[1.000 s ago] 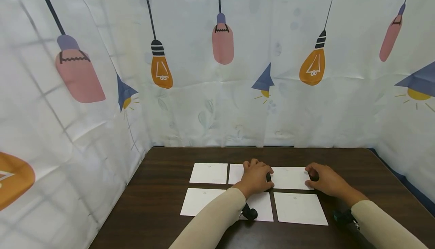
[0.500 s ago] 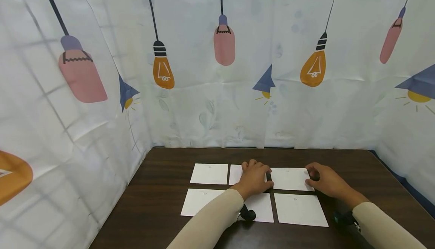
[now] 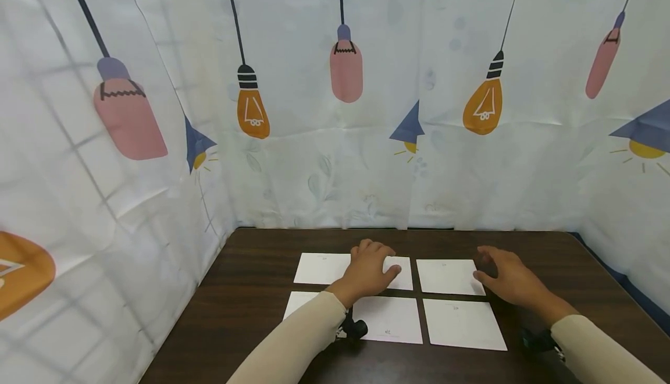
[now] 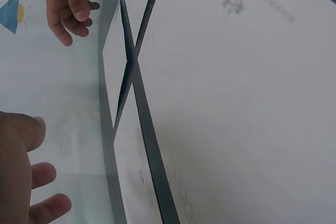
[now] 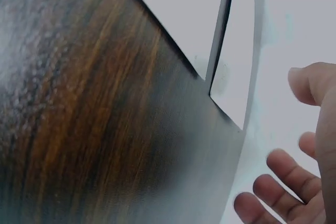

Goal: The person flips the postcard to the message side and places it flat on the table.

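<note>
White paper sheets lie in two rows of 3 on the brown wooden table [image 3: 251,314]. My left hand [image 3: 363,270] hovers over the back row, overlapping the back-left sheet [image 3: 320,267] and the back-middle sheet [image 3: 402,281]; its fingers are loosely bent and grip nothing. Just off the outer edge of the back-right sheet [image 3: 451,277] is my right hand [image 3: 510,279], thumb and fingers spread apart around air. The right wrist view confirms that hand's fingers [image 5: 286,169] hold nothing. My left forearm partly hides the front-left sheet [image 3: 298,301].
The front-middle sheet [image 3: 388,317] and front-right sheet [image 3: 463,326] lie nearer me, with narrow strips of table between sheets. Small faint marks show on the paper. A white curtain [image 3: 314,169] printed with lamps hangs behind the table and along its sides.
Both hands have let go of the back-right sheet's side edges. My left hand has moved left, baring the middle sheets; the right has opened and drawn slightly right.
</note>
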Available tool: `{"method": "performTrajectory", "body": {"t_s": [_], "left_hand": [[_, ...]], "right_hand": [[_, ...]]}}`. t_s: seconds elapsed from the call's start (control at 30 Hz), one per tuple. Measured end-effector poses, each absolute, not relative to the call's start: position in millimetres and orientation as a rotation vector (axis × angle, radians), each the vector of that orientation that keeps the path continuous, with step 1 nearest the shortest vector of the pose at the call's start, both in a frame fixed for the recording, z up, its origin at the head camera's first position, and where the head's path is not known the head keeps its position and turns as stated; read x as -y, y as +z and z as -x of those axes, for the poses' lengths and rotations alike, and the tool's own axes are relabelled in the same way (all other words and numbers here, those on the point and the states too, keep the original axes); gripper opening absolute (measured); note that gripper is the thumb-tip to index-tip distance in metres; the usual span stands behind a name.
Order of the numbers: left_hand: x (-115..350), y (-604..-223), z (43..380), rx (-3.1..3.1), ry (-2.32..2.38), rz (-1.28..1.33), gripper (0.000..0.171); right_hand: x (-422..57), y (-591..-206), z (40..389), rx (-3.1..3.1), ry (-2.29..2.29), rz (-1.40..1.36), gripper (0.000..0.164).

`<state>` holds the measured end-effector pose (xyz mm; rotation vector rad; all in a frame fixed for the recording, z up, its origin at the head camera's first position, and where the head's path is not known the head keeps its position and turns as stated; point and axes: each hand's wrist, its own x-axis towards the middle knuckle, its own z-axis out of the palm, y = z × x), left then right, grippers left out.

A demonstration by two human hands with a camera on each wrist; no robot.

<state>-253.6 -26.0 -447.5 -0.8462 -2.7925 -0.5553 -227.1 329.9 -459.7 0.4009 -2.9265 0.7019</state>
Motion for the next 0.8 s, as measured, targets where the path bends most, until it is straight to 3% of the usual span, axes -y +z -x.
{"method": "performTrajectory", "body": {"t_s": [0.37,0.8], "left_hand": [[67.6,-442.8,255.6,2.766,-0.602,0.814,0.041],[95.8,-443.3,255.7,2.769,-0.538,0.786,0.048]], "right_hand": [[-333.8,-451.9,226.0,2.939,0.656,-0.364,0.092],[-333.9,-447.0,221.7,2.949,0.532,-0.369,0.091]]}}
